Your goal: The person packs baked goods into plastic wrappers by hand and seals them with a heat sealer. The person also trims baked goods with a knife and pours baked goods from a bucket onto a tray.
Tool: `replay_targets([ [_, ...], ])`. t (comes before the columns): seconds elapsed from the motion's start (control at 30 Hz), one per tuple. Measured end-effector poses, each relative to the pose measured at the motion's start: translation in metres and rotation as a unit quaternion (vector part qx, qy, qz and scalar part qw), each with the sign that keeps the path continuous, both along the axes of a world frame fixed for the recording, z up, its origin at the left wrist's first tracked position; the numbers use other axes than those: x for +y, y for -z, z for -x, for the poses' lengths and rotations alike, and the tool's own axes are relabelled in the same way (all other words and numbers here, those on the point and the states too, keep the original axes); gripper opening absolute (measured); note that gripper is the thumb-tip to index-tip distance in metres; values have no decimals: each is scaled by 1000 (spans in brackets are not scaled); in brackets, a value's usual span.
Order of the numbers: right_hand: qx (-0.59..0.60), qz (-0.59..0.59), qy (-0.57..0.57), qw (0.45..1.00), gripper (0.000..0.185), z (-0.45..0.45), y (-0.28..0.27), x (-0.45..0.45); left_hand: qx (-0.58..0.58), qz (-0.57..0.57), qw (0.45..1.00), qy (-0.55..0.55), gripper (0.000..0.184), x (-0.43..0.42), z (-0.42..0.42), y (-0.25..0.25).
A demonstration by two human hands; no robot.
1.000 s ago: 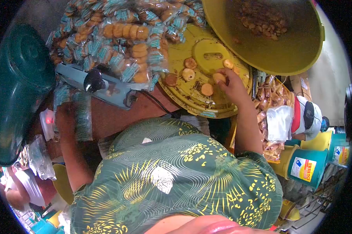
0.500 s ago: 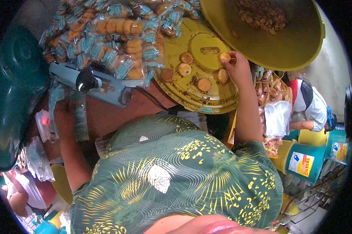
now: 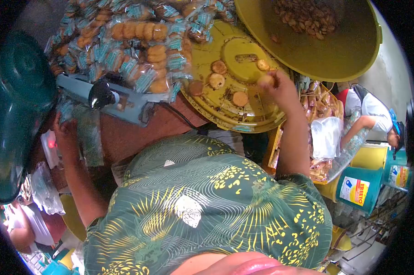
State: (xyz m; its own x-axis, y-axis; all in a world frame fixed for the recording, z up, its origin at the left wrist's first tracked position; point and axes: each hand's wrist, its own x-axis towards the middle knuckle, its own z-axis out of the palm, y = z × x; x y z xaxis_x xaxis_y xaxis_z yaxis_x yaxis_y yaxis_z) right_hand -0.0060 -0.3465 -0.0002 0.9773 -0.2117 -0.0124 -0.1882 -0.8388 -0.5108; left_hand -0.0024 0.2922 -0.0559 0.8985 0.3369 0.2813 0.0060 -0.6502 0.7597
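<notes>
Pinched between thumb and fingers of the right hand (image 3: 284, 91) is a round, blurred cookie (image 3: 265, 81), at four o'clock on the yellow lid. Whether the left hand (image 3: 65, 135) grips anything, I cannot tell; it is beside limp, clear plastic (image 3: 91, 137).

Broadest is the heap of packets (image 3: 140, 31), ten o'clock from the lid: crinkly, shiny film around rows of cookies. At one o'clock tilts a deep, smooth-walled tub (image 3: 344, 59) holding rough brown pieces (image 3: 303, 18). Next comes the lid (image 3: 202, 57) itself, hard, round and ridged, smeared with dark crumbs. Toward nine o'clock lies a long grey-blue device (image 3: 126, 112) with a glossy black knob (image 3: 101, 95).

Smallest are the cookies. Each looks light, dry, stiff and brittle; opposite edges seem the safest hold, as squeezing could crumble it.
</notes>
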Motion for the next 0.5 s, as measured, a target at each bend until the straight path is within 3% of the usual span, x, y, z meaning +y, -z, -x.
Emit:
replay_targets([
  [0.17, -107, -87, -30, 990, 31, -47, 6, -47, 102, -101, 989, -26, 28, 6, 8, -5],
  [0.23, -43, -105, -29, 993, 30, -59, 9, -51, 89, -125, 987, -56, 27, -5, 11, -11],
  [0.3, 16, -113, -45, 992, 29, -66, 25, -57, 38, -107, 993, -20, 29, 12, 10, 6],
  [0.4, 30, -32, -15, 999, 30, -46, -13, -10, 15, -172, 983, -55, 29, 12, 9, -6],
  [0.43, -27, 22, -54, 998, 30, -41, -9, -8, 16, -209, 975, -81, 29, 11, 9, -16],
  [0.5, -141, 128, -130, 973, 30, -31, -3, -3, -19, -140, 985, -97, 28, 12, 8, -25],
])
